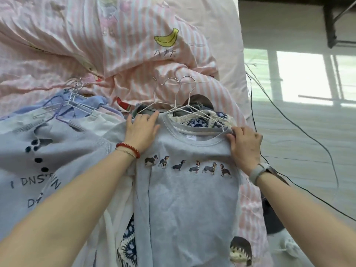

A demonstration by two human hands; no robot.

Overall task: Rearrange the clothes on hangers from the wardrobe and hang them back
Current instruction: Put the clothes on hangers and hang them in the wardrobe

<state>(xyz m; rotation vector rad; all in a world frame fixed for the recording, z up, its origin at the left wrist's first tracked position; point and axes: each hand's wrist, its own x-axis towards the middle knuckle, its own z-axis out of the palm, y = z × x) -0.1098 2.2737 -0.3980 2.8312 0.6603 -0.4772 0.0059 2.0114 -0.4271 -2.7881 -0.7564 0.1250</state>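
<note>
Shoulders of the grey T-shirt, the one with a row of small dogs printed across its chest, are the business of this moment: it lies face up on the bed, topmost of a small stack of garments, with its collar toward twelve o'clock. The left hand lies flat with straight fingers on the shirt's shoulder at about ten o'clock of the collar, holding nothing. The right hand pinches the fabric at the opposite shoulder, at two o'clock, just beside the end of a white wire hanger whose arm runs down into the neckline. Two or three such hooks crowd together above the collar, so which one serves this shirt is hard to tell. A second pile of hung clothes rests at nine o'clock. By the look of it, the step is seating the shirt squarely on its hanger; next, both shoulder seams likely want drawing over the wire ends, after which the hook could be gathered for carrying to the wardrobe, which is out of view.
</note>
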